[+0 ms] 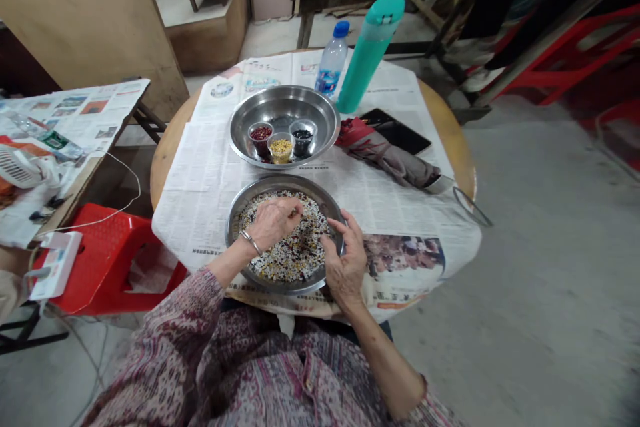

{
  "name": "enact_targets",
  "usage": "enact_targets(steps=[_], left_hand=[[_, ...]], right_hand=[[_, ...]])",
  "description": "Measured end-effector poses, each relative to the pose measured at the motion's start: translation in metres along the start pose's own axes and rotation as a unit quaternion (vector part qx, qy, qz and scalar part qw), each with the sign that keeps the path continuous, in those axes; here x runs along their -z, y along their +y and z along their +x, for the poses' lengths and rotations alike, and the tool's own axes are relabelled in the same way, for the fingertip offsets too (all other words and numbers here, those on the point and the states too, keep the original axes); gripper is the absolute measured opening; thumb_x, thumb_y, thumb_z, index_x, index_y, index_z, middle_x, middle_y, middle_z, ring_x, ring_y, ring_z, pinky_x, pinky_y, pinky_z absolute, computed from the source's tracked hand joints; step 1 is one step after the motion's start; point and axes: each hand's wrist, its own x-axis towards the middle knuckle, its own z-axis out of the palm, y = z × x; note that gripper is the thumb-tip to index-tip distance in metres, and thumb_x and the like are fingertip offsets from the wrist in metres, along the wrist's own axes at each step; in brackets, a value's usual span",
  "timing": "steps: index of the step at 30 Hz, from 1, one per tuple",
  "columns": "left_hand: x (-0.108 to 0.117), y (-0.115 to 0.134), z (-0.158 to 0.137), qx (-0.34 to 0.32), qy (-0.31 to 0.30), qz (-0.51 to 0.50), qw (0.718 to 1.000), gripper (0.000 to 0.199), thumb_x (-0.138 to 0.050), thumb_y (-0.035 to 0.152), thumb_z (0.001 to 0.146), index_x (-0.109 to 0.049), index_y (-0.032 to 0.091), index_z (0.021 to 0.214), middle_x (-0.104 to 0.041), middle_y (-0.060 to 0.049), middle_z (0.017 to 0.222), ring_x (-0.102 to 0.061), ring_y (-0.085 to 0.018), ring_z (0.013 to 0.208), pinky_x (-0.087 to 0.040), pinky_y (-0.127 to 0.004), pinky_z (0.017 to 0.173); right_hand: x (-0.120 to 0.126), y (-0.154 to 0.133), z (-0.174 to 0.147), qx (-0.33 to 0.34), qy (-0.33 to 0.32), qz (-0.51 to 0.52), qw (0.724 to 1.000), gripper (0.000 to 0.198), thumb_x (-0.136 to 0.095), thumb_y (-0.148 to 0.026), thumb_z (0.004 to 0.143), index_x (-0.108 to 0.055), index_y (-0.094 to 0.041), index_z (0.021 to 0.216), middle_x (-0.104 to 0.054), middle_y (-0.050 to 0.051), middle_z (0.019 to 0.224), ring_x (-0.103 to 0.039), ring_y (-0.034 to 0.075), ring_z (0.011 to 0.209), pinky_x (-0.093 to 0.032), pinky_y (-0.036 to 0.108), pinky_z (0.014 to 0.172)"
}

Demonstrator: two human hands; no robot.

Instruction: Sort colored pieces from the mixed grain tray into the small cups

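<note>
A steel basin [235, 203] near me holds white grains mixed with yellow, dark red and black beans [295, 257]. My left hand [275, 221], with a metal bracelet at the wrist, is over the mix, fingers pinched together; what they hold is too small to make out. At the basin's right rim is my right hand [346, 259], thumb and fingers apart over the edge. Behind stands a larger steel basin [285, 99] with three clear cups inside: one of red beans [261, 136], one of yellow beans [281, 148] and one of black beans [303, 137].
Newspaper [185, 173] covers the round table. Behind the basins stand a water bottle [331, 60] and a teal flask [371, 53]. A folded umbrella [390, 153] and a dark phone or tablet [400, 132] lie right. A red stool [110, 260] is at left.
</note>
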Motion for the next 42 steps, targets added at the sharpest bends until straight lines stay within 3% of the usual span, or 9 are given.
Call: enact_targets(steps=[3, 6, 11, 23, 27, 34, 42], left_hand=[[0.005, -0.004, -0.005, 0.033, 0.016, -0.021, 0.999, 0.015, -0.060, 0.019, 0.088, -0.073, 0.020, 0.094, -0.073, -0.003, 0.079, -0.065, -0.016, 0.076, -0.047, -0.026, 0.075], [0.007, -0.007, -0.007, 0.051, 0.028, -0.036, 0.998, 0.014, -0.061, 0.019, 0.087, -0.073, 0.021, 0.095, -0.072, -0.002, 0.079, -0.065, -0.015, 0.075, -0.047, -0.026, 0.075], [-0.001, -0.005, -0.002, -0.005, 0.014, -0.022, 1.000, 0.017, -0.059, 0.020, 0.091, -0.074, 0.022, 0.097, -0.075, -0.005, 0.100, -0.067, -0.018, 0.094, -0.048, -0.028, 0.088], [0.000, -0.003, 0.006, -0.033, -0.047, 0.034, 0.998, 0.020, -0.056, 0.021, 0.090, -0.075, 0.023, 0.099, -0.076, -0.005, 0.097, -0.068, -0.019, 0.090, -0.048, -0.027, 0.078], [-0.001, -0.007, 0.005, -0.026, -0.028, 0.017, 0.999, 0.020, -0.055, 0.021, 0.091, -0.074, 0.022, 0.096, -0.076, -0.005, 0.095, -0.068, -0.019, 0.089, -0.048, -0.028, 0.079], [0.003, -0.016, 0.001, 0.044, 0.033, 0.014, 0.998, 0.019, -0.056, 0.017, 0.090, -0.071, 0.022, 0.102, -0.076, -0.005, 0.102, -0.068, -0.018, 0.096, -0.049, -0.028, 0.088], [-0.001, -0.006, -0.002, -0.023, -0.024, 0.034, 0.999, 0.015, -0.059, 0.024, 0.091, -0.073, 0.023, 0.096, -0.075, -0.004, 0.099, -0.067, -0.018, 0.094, -0.048, -0.028, 0.084]], right_hand=[[0.000, 0.000, 0.000, -0.001, 0.002, -0.004, 1.000, 0.026, -0.057, -0.029, 0.086, -0.067, -0.021, 0.108, -0.056, 0.011, 0.140, -0.049, 0.024, 0.133, -0.033, 0.050, 0.115], [0.000, 0.000, 0.000, -0.002, 0.000, -0.007, 1.000, 0.026, -0.057, -0.030, 0.085, -0.067, -0.021, 0.107, -0.056, 0.012, 0.140, -0.049, 0.025, 0.133, -0.034, 0.049, 0.115], [-0.001, 0.000, -0.001, -0.004, -0.003, -0.005, 1.000, 0.026, -0.057, -0.029, 0.086, -0.067, -0.020, 0.108, -0.055, 0.011, 0.141, -0.047, 0.025, 0.135, -0.032, 0.049, 0.116], [-0.002, 0.002, -0.001, 0.003, 0.003, -0.007, 1.000, 0.026, -0.058, -0.029, 0.086, -0.067, -0.020, 0.108, -0.056, 0.012, 0.141, -0.050, 0.025, 0.133, -0.035, 0.050, 0.115], [-0.002, 0.001, 0.000, 0.002, 0.006, -0.002, 1.000, 0.025, -0.058, -0.029, 0.085, -0.068, -0.021, 0.107, -0.056, 0.012, 0.140, -0.050, 0.024, 0.133, -0.035, 0.050, 0.115], [-0.001, 0.000, 0.000, 0.000, 0.003, -0.001, 1.000, 0.025, -0.058, -0.029, 0.085, -0.068, -0.020, 0.106, -0.056, 0.012, 0.139, -0.050, 0.025, 0.133, -0.034, 0.050, 0.115], [-0.001, -0.001, 0.001, -0.005, 0.003, -0.005, 1.000, 0.024, -0.058, -0.029, 0.085, -0.068, -0.021, 0.106, -0.057, 0.011, 0.139, -0.050, 0.025, 0.133, -0.033, 0.051, 0.116]])
